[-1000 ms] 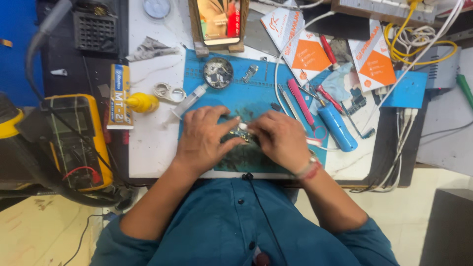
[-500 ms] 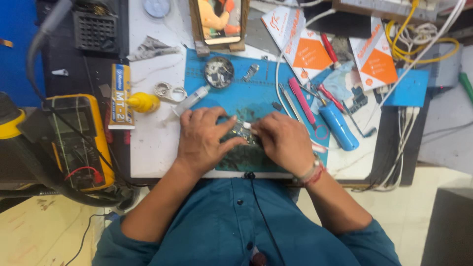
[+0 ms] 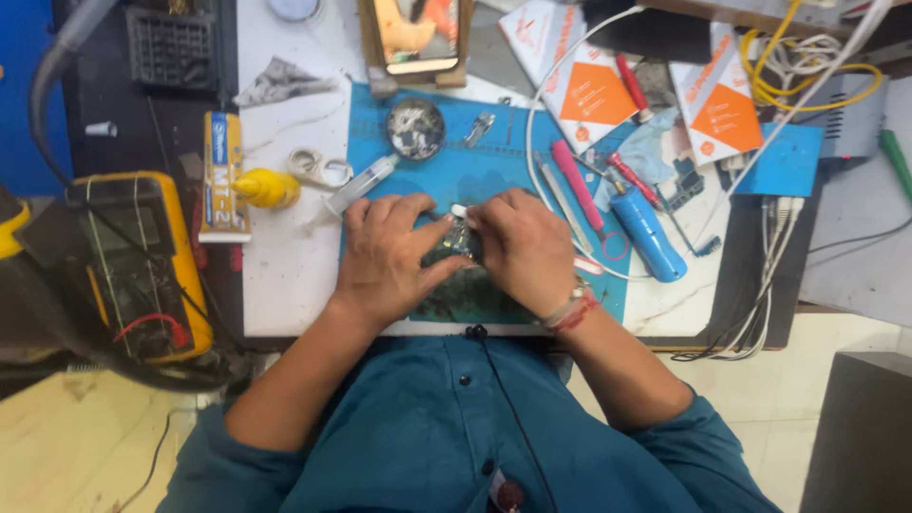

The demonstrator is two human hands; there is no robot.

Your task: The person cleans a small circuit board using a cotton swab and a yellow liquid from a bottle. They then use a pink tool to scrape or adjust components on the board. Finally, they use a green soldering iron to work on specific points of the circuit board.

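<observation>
While both hands meet over the blue mat (image 3: pixel 494 161), the left hand (image 3: pixel 385 256) and right hand (image 3: pixel 522 249) pinch a small dark circuit board (image 3: pixel 454 245) between their fingertips; it sits directly between them, equally near each, its long axis hard to tell.

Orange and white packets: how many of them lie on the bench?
2. The first packet lies at the blue mat's top edge, under a white cable; the second packet is right of it, near the yellow cables. Others may be hidden.

A small dark circuit board (image 3: pixel 454 245) lies flat on the blue mat (image 3: pixel 494 171), between both hands.
</observation>
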